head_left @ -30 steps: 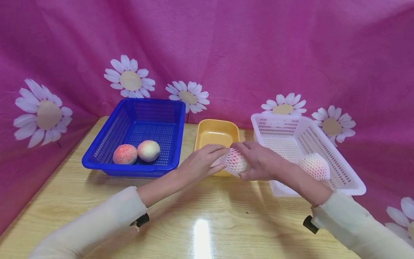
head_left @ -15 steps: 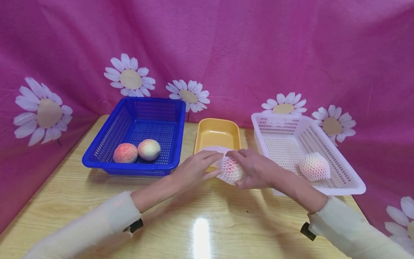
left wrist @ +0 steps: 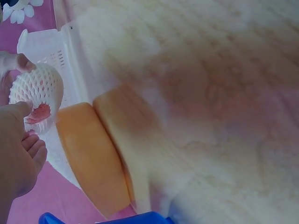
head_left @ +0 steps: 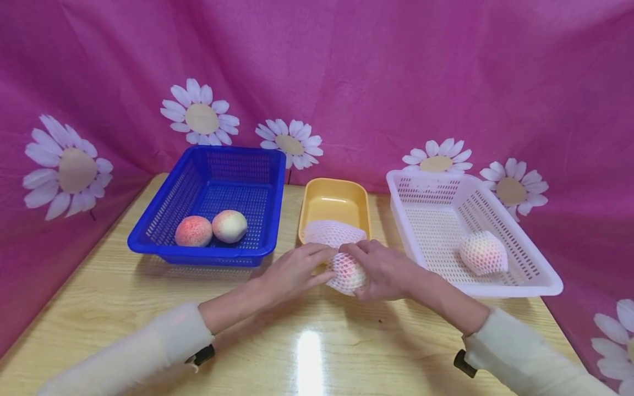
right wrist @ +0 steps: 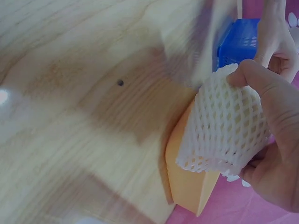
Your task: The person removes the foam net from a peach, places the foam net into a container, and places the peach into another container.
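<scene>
In the head view, a pinkish peach (head_left: 349,270) in a white foam net (right wrist: 224,121) is between both hands, just in front of the yellow tray. My right hand (head_left: 388,270) grips the netted peach from the right, its thumb and fingers around it. My left hand (head_left: 296,270) pinches the net at its left side. Bare red peach skin (left wrist: 39,114) shows through a gap in the net beside the left fingertips in the left wrist view. A paler stretch of mesh (head_left: 333,233) spreads over the tray's front; whether it belongs to the same net, I cannot tell.
Two bare peaches, one red (head_left: 193,231) and one pale (head_left: 230,226), lie in a blue basket (head_left: 141,237) at left. A white basket (head_left: 537,287) at right holds another netted peach (head_left: 484,253). The yellow tray (head_left: 335,190) stands between the baskets on the wooden table (head_left: 247,352).
Both hands have moved nearer and slightly left with the netted peach. The paler mesh over the tray has come into view and shows more now. The baskets and their peaches stay put.
</scene>
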Available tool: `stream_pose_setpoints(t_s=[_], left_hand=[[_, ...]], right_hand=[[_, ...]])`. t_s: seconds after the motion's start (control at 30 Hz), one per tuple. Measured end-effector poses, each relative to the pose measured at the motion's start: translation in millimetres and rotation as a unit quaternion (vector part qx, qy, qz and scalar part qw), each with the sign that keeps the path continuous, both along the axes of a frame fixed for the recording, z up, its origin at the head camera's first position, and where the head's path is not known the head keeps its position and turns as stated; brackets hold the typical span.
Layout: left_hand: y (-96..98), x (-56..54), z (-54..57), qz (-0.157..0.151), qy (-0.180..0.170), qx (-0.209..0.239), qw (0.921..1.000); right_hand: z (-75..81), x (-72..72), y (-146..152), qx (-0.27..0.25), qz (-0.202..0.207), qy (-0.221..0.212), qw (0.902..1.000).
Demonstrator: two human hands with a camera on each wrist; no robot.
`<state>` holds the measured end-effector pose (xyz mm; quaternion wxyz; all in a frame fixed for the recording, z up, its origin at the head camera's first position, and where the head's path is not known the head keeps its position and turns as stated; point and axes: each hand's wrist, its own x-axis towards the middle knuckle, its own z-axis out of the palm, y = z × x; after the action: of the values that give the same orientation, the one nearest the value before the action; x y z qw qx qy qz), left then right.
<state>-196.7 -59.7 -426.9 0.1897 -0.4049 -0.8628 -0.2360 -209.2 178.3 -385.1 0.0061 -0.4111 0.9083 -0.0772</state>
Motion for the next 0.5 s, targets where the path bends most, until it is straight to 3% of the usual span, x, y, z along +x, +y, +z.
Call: stream_pose_setpoints(t_s=[0.5], left_hand=[[-5.7,2.6,-12.6,-0.001,0.014,-0.016,0.9998]], right_hand=[[-12.7,4.5,-5.4,0.011,-0.003,0.0,0.9999]])
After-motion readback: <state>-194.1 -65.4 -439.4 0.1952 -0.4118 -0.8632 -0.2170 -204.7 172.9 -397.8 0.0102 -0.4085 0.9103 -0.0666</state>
